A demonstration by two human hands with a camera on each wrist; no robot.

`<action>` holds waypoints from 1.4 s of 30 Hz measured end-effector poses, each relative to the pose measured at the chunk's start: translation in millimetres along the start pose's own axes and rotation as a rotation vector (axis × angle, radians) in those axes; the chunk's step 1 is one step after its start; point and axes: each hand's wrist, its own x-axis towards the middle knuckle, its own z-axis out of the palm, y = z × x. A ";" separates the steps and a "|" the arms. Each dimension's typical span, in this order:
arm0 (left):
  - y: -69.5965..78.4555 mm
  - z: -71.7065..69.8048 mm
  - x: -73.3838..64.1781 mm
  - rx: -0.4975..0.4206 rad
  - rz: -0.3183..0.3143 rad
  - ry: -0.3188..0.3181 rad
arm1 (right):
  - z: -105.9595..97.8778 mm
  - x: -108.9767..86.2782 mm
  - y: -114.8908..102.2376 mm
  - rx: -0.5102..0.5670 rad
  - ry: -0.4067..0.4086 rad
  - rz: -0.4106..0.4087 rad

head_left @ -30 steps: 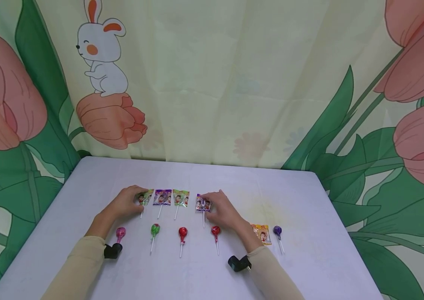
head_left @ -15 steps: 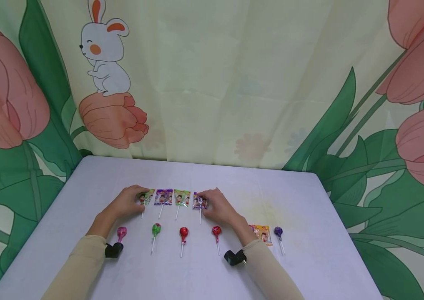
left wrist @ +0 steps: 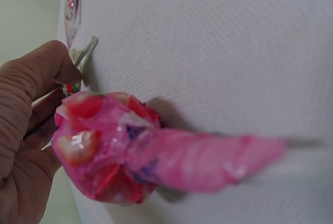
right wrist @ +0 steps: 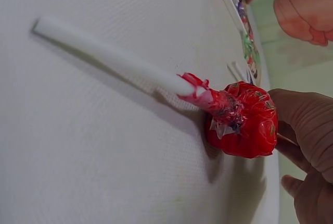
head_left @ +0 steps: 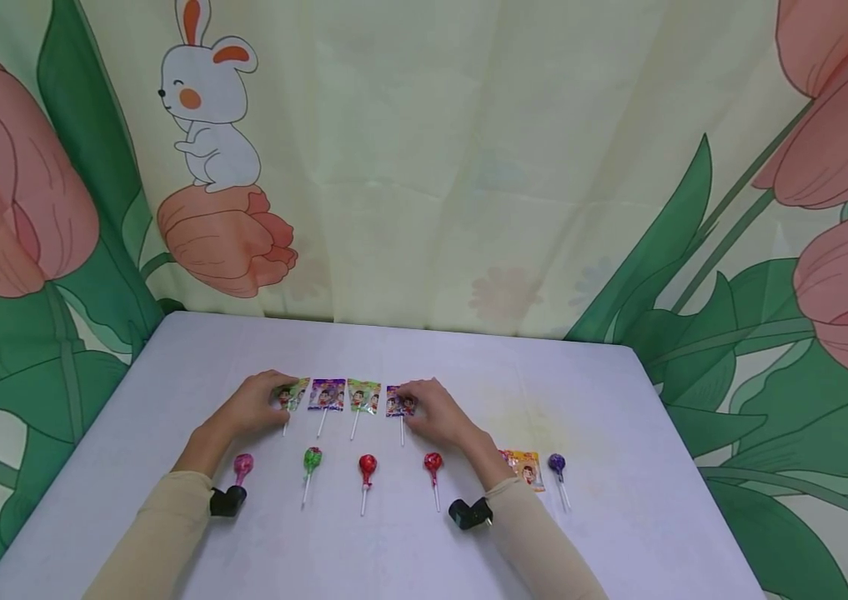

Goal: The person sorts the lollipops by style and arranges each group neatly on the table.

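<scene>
At the left end of a row of flat-wrapped lollipops, my left hand [head_left: 253, 407] pinches a green-wrapped lollipop [head_left: 299, 393] by its left edge. My right hand [head_left: 440, 414] holds the right side of a purple-wrapped lollipop [head_left: 395, 402] at the row's other end, its stick pointing toward me. Between the hands lie another purple-wrapped lollipop [head_left: 327, 394] and a green-wrapped one [head_left: 363, 396]. Close to the left wrist camera is a pink round lollipop [left wrist: 106, 148], hiding part of that hand's grip. A red round lollipop [right wrist: 244, 122] partly covers the right fingers in the right wrist view.
Nearer me, round lollipops form a second row: green [head_left: 312, 458], red [head_left: 367, 467], and purple [head_left: 556, 463] at far right. An orange-wrapped candy [head_left: 524, 469] lies partly behind my right forearm. The white-covered table [head_left: 469, 346] ends at a printed curtain [head_left: 424, 167].
My right hand has slid a little left with the purple-wrapped lollipop, closer to the green one beside it. It barely moves over the last half second. My left hand keeps its place.
</scene>
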 end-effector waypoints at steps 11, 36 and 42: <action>0.1 0.1 0.2 0.002 0.008 -0.002 | -1.0 -8.5 1.2 0.004 -0.002 0.040; -3.1 1.5 1.3 0.004 0.038 -0.004 | -2.5 -53.9 -10.4 0.071 0.078 0.030; -1.0 0.0 1.4 -0.001 0.020 0.000 | -2.6 -65.5 -13.6 0.062 0.086 0.030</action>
